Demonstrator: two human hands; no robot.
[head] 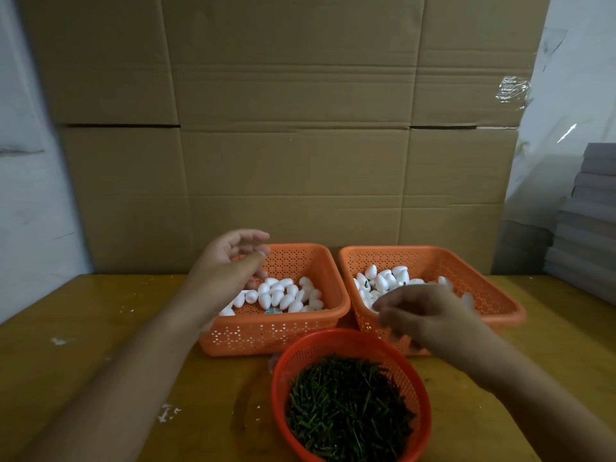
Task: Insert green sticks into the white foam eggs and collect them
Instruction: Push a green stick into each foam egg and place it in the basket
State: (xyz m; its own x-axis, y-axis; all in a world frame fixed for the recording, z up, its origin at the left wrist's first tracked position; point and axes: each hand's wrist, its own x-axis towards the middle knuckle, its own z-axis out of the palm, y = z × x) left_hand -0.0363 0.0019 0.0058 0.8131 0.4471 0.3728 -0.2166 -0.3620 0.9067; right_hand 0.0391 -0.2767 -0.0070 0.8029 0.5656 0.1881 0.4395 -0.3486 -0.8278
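both hands (233,258) hover over two orange baskets (276,335) of foam eggs (283,295).

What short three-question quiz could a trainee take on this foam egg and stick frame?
1. True or false: the green sticks lie in a round red basket nearest the person.
2. Which orange basket holds eggs that already show green bits: A) left orange basket, B) right orange basket?
3. Fill in: the left hand hovers over the ___ orange basket, while the right hand is blurred over the other.

Key
1. True.
2. B; dark green shows among the white foam eggs there.
3. Left.
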